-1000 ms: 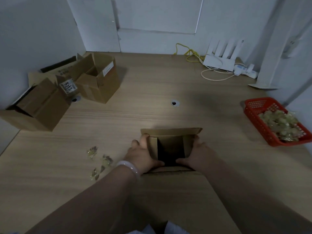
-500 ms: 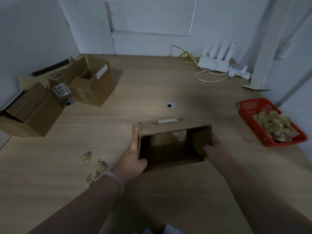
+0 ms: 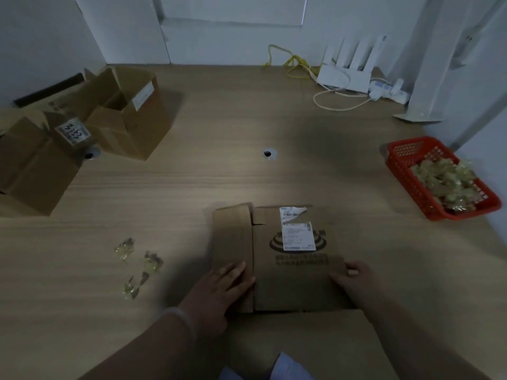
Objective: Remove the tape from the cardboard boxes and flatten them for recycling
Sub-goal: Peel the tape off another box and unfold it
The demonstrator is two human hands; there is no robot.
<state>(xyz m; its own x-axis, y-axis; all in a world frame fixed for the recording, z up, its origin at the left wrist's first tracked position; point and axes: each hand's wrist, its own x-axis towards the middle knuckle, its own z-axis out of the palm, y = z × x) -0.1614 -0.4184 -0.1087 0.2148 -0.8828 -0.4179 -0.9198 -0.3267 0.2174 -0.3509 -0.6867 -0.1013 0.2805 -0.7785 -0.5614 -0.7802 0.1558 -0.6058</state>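
Flat on the table [image 3: 219,182], the collapsed cardboard box [image 3: 277,283] lay in front of the person, its printed face up and a torn white shipping label [image 3: 297,235] stuck toward its far edge. On the box's left flap rested the left hand [image 3: 222,286], fingers straight and spread, palm pressing the cardboard down; a pale bracelet [image 3: 181,319] circled that wrist. At the box's near right corner sat the right hand [image 3: 354,281], thumb lying on the top face and fingers at the edge, though whether they curled under the cardboard could not be told. Just nearer than the box, touching its near edge, lay a larger cardboard sheet [image 3: 301,338]. A few crumpled scraps of clear tape [image 3: 142,266] were scattered left of the box, apart from it. Farther off to the box's right stood a red basket [image 3: 403,157] holding a heap of balled-up tape [image 3: 444,179]. Well beyond the box to its left stood two open cardboard boxes [image 3: 129,113] side by side, unflattened, one with a handwritten label [image 3: 72,131]. Straight beyond the box a small round grommet [image 3: 269,154] sat in the tabletop, and farther back to the right were a white router [image 3: 348,67], a yellow cable [image 3: 293,61] and a power strip [image 3: 389,90].
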